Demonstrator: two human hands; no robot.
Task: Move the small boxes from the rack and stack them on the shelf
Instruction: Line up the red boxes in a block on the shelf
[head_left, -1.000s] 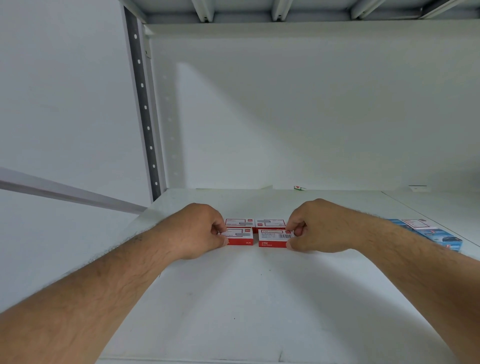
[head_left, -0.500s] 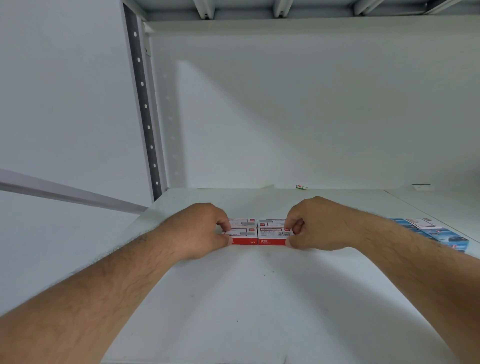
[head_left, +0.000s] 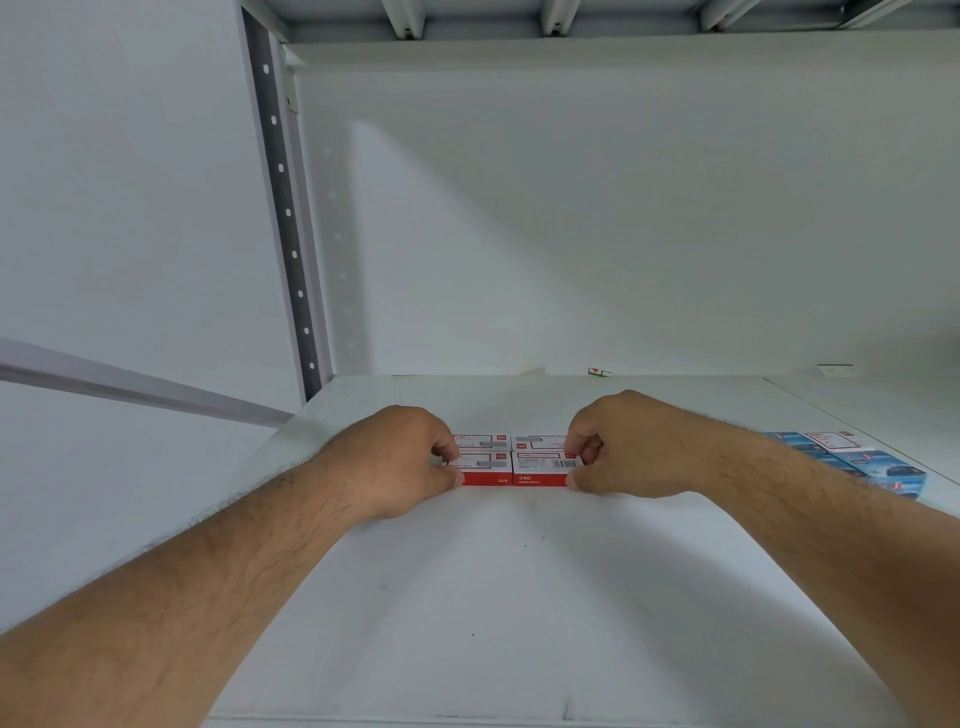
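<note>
Head view shows the left hand (head_left: 400, 460) curled, thumb and fingers pinching the left end of the small red-and-white cardboard boxes (head_left: 511, 460), which sit pressed together in a block on the white metal shelf (head_left: 519, 597). Opposite, the right hand (head_left: 623, 447) pinches their right end. Flat blue packets (head_left: 852, 460) lie farther right.

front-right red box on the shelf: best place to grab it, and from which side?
Take the front-right red box by its free right end, coming from the right, where the right hand pinches it now. Its left end butts against the front-left red box and another box sits close behind, so only the right end, front and top are open. It is low and flat: thumb low in front, fingers on top.
</note>
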